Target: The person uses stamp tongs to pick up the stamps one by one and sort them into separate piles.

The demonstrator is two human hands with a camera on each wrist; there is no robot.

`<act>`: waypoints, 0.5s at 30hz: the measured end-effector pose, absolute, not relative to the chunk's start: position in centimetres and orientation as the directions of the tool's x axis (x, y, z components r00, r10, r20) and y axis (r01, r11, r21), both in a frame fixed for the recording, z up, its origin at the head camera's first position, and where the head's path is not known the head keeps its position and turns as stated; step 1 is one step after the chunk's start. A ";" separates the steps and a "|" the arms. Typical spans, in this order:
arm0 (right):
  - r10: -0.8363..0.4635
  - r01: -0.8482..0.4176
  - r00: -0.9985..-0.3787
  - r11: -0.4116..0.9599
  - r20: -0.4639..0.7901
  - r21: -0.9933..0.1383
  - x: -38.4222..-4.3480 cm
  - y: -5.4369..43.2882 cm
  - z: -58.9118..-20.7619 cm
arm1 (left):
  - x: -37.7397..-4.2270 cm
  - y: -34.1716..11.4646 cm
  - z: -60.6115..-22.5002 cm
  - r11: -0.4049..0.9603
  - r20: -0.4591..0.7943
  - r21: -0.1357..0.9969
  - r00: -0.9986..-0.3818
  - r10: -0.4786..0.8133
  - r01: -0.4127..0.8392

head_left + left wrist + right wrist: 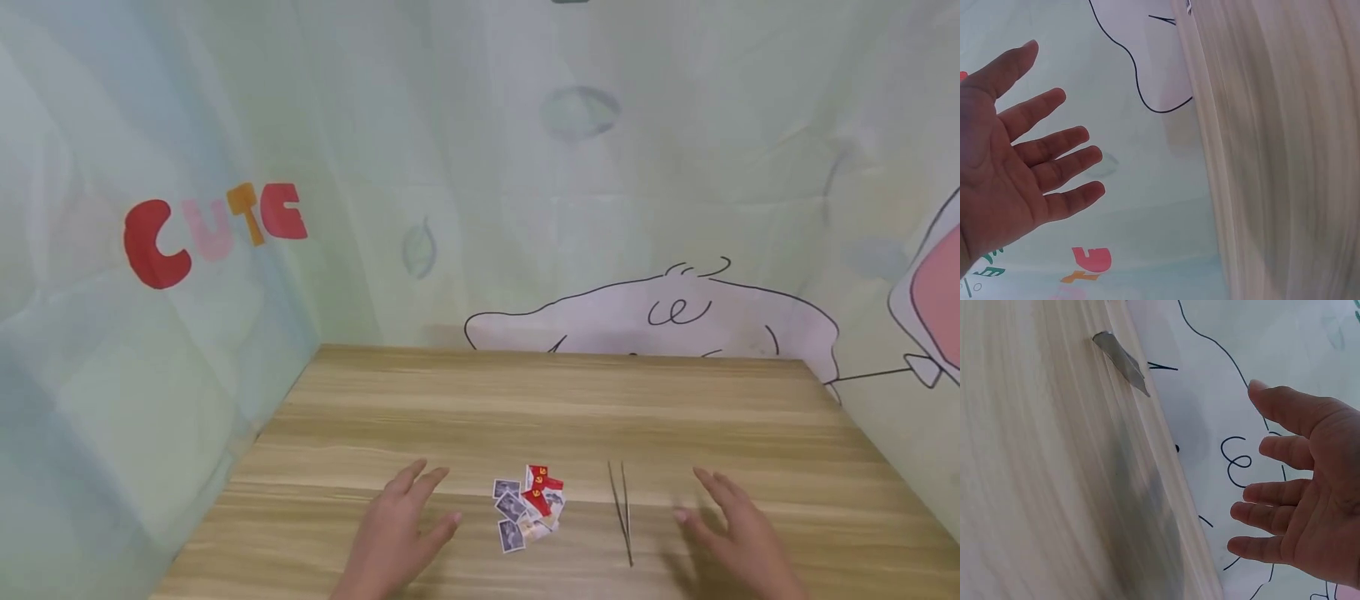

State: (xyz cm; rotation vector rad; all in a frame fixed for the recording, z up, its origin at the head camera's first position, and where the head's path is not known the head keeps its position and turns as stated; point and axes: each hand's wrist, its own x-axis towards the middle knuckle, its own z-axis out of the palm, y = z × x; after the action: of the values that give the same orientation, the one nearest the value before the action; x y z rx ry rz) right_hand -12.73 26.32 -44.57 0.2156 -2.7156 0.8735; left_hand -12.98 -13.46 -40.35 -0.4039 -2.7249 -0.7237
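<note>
A small loose pile of postage stamps [512,507] lies on the wooden table. Some are grey pictures with white borders and others are red with yellow marks; they overlap, so parts are hidden. Right of the pile lie thin metal tweezers [627,537], tips pointing to the far side; the right wrist view catches the tweezers [1124,364] too. To the left of the stamps hovers my left hand [397,529], fingers spread and holding nothing. My right hand [738,533], also without anything in it, is to the right of the tweezers, its fingers extended.
The wooden tabletop [450,400] reaches back to a pale green curtain [435,150] printed with cartoon figures. More of this fabric hangs along the left and right sides, with coloured letters [157,246] on the left.
</note>
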 end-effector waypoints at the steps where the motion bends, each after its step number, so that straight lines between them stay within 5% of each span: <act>1: -0.052 -0.223 -0.950 0.803 0.308 -0.552 -12.7 26.2 -44.7 | -13.0 -13.3 -40.4 0.830 0.344 0.442 -0.919 0.192 0.339; 15: -0.059 -0.255 -0.949 0.723 0.311 -0.642 -13.3 23.7 -45.1 | -14.1 -11.2 -41.7 0.761 0.296 0.554 -0.934 0.199 0.338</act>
State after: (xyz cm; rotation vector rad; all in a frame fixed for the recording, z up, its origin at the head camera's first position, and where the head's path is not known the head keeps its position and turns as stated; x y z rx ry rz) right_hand -13.26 23.71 -45.11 0.2472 -2.6596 1.0488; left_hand -14.06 -11.22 -41.68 -0.4232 -2.7385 -0.9232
